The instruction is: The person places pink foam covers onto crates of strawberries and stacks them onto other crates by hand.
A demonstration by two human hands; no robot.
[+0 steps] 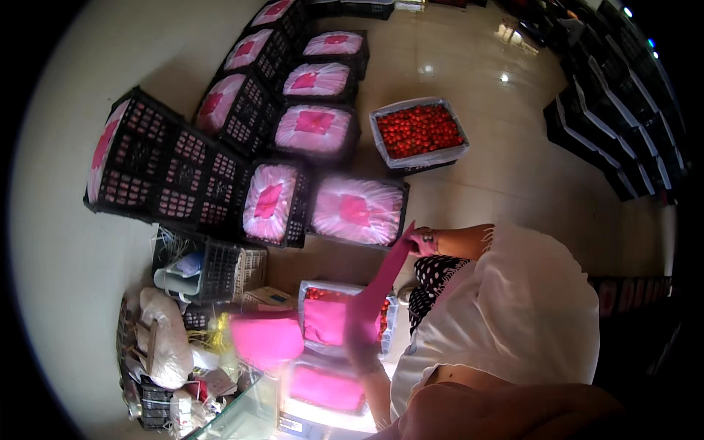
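A long pink sheet (382, 280) runs between my two hands. My right hand (423, 242), in a pinkish patterned glove, grips its upper end. Blurred by motion, my left hand (363, 352) is at the lower end and appears to hold it. Below the sheet is a plastic-lined crate (391, 335) of small red fruits, like cherry tomatoes. Another pink sheet (324, 322) covers much of the fruit. Nearer the bottom, a second lined crate has a pink sheet (327, 388) over its top. Left of these is a pink sheet or stack of sheets (267, 341).
Several black crates (357, 212) with plastic covers and pink squares stand ahead. An uncovered crate of red fruits (421, 132) sits on the tiled floor. Lined crates (605, 132) are stacked at far right. Bags (165, 341) and a glass edge (236, 410) lie at lower left.
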